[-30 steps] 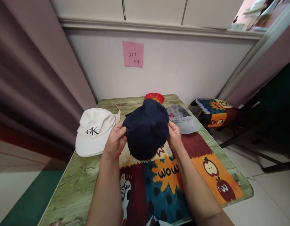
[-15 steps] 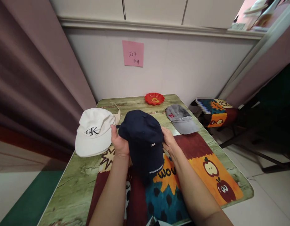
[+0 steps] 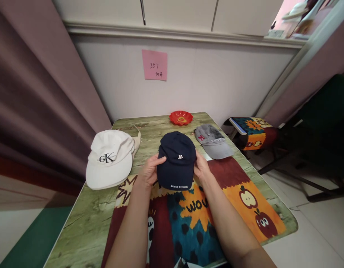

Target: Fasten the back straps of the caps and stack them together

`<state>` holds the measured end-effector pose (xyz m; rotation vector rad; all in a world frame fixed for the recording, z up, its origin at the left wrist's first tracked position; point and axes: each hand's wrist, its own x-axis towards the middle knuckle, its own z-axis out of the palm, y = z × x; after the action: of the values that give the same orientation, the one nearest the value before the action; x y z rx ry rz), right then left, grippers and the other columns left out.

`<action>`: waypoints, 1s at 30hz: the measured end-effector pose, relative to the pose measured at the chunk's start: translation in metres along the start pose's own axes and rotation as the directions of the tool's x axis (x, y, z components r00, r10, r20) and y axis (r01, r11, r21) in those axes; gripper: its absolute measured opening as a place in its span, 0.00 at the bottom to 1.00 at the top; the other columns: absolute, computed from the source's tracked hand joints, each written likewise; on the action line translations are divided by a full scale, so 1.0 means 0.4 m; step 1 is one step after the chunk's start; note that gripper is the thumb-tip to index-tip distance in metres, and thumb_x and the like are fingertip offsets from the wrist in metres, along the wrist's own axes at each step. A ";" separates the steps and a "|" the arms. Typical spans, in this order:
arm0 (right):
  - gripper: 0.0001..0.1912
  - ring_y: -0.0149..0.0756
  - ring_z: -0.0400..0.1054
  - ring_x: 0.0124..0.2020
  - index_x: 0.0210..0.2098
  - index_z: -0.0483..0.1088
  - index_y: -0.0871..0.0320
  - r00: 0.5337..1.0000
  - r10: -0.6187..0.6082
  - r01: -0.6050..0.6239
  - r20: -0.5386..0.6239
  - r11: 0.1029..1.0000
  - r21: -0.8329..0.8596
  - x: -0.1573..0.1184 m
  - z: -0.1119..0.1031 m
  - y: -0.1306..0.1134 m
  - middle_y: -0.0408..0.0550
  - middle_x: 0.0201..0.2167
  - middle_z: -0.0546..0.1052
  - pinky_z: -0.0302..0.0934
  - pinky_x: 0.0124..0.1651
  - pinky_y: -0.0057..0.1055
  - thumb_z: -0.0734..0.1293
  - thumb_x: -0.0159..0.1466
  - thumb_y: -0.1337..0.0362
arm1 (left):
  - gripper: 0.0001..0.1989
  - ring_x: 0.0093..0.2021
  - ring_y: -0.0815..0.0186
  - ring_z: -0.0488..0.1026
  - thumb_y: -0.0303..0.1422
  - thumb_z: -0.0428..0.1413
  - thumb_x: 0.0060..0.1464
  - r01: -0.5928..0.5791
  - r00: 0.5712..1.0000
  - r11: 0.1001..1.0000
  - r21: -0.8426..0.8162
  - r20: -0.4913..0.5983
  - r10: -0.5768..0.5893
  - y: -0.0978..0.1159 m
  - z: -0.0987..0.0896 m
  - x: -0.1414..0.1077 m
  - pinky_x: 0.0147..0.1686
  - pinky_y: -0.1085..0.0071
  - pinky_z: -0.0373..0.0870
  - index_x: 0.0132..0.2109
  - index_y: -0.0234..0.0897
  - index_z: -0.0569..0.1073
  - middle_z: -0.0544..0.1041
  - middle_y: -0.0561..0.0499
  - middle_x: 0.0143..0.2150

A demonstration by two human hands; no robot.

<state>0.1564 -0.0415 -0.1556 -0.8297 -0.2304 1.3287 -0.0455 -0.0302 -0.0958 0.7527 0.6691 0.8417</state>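
Navy cap point(image 3: 176, 147) is held over the table point(image 3: 82, 223), on the near side of the red dish point(image 3: 181, 118); contact with the surface can't be told. It's gripped at its sides by the left hand point(image 3: 151, 170), thumb on top, and the right hand point(image 3: 201, 166), fingertips partly hidden. Judged step: two-handed orienting. Next move likely calls for an even grip, crown not squashed. Brim is pointed away from the dish; long axis, crown to brim, is roughly lined up with it. White cap point(image 3: 110, 173) is left-near of the dish, grey cap point(image 3: 215, 146) right-near.
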 end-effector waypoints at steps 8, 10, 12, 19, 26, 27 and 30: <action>0.19 0.42 0.75 0.51 0.41 0.73 0.57 0.958 0.117 -0.117 0.263 0.993 -0.013 -0.032 0.025 0.002 0.49 0.41 0.82 0.70 0.54 0.41 0.68 0.61 0.48 | 0.21 0.55 0.57 0.76 0.29 0.64 0.51 -0.291 0.941 0.953 -0.082 -0.205 0.270 -0.010 0.000 0.025 0.59 0.60 0.70 0.53 0.41 0.75 0.80 0.47 0.53; 0.18 0.39 0.76 0.50 0.45 0.73 0.56 0.950 0.139 -0.143 0.279 0.990 -0.007 -0.047 0.038 0.015 0.48 0.43 0.82 0.71 0.53 0.38 0.68 0.63 0.51 | 0.20 0.60 0.58 0.72 0.30 0.63 0.52 -0.383 0.901 0.919 -0.096 -0.257 0.348 -0.016 0.002 0.034 0.62 0.60 0.67 0.53 0.43 0.75 0.79 0.49 0.55; 0.15 0.36 0.77 0.46 0.46 0.73 0.55 0.949 0.148 -0.160 0.280 0.987 0.020 -0.063 0.051 0.026 0.46 0.43 0.82 0.72 0.50 0.34 0.69 0.63 0.55 | 0.18 0.62 0.59 0.69 0.30 0.62 0.54 -0.438 0.874 0.892 -0.117 -0.288 0.391 -0.020 0.006 0.039 0.63 0.60 0.65 0.52 0.44 0.76 0.78 0.50 0.57; 0.17 0.33 0.78 0.37 0.44 0.74 0.56 0.945 0.087 -0.107 0.316 0.993 0.046 -0.087 0.073 0.037 0.45 0.40 0.83 0.74 0.41 0.27 0.75 0.55 0.66 | 0.16 0.63 0.60 0.68 0.29 0.62 0.55 -0.468 0.858 0.874 -0.133 -0.306 0.413 -0.029 0.015 0.049 0.64 0.60 0.63 0.51 0.43 0.75 0.77 0.50 0.58; 0.14 0.33 0.78 0.36 0.43 0.74 0.54 0.985 -0.146 0.137 0.091 0.986 0.099 -0.030 0.032 -0.034 0.41 0.38 0.83 0.75 0.42 0.30 0.74 0.57 0.64 | 0.09 0.44 0.60 0.80 0.31 0.60 0.56 -0.202 0.956 0.976 -0.086 -0.235 0.177 -0.043 -0.014 0.057 0.52 0.59 0.74 0.44 0.33 0.76 0.82 0.42 0.45; 0.14 0.33 0.78 0.37 0.43 0.74 0.54 0.979 -0.199 0.193 0.054 0.976 0.101 -0.021 0.022 -0.054 0.41 0.39 0.83 0.75 0.42 0.29 0.74 0.57 0.63 | 0.09 0.42 0.60 0.80 0.31 0.59 0.57 -0.168 0.960 0.984 -0.063 -0.235 0.149 -0.043 -0.017 0.055 0.49 0.60 0.75 0.44 0.32 0.76 0.82 0.41 0.45; 0.13 0.31 0.77 0.40 0.44 0.73 0.53 0.934 -0.353 0.358 -0.061 0.926 0.120 0.001 -0.017 -0.123 0.40 0.41 0.82 0.73 0.45 0.29 0.72 0.59 0.63 | 0.08 0.40 0.62 0.80 0.30 0.57 0.59 -0.111 0.956 0.994 -0.017 -0.274 0.102 -0.041 -0.023 0.051 0.44 0.64 0.77 0.44 0.31 0.76 0.81 0.40 0.45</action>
<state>0.1981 -0.0443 -0.1285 -0.6656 -0.2488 0.9738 -0.0358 -0.0177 -0.1185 0.6528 0.8637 1.0651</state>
